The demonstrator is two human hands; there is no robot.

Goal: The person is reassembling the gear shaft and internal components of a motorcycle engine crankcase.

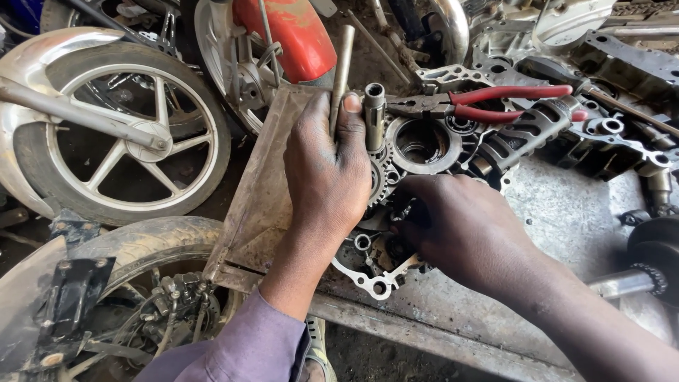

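We see wheel at 9 o'clock, metal bench at 4 o'clock. Engine case at centre on bench. Left hand over case, fingers closed around thin rod pointing toward 12. Right hand curled, fingertips gripping small part in case, part hidden. Red pliers at 1 o'clock. Steel shaft upright just beside left thumb.

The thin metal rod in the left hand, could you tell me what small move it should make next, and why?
Probably lower the thin metal rod toward the gear cluster. The left hand holds it upright above the engine case, while the right hand has its fingers down among the gears, seemingly steadying a part. The red-handled pliers lie unused behind.
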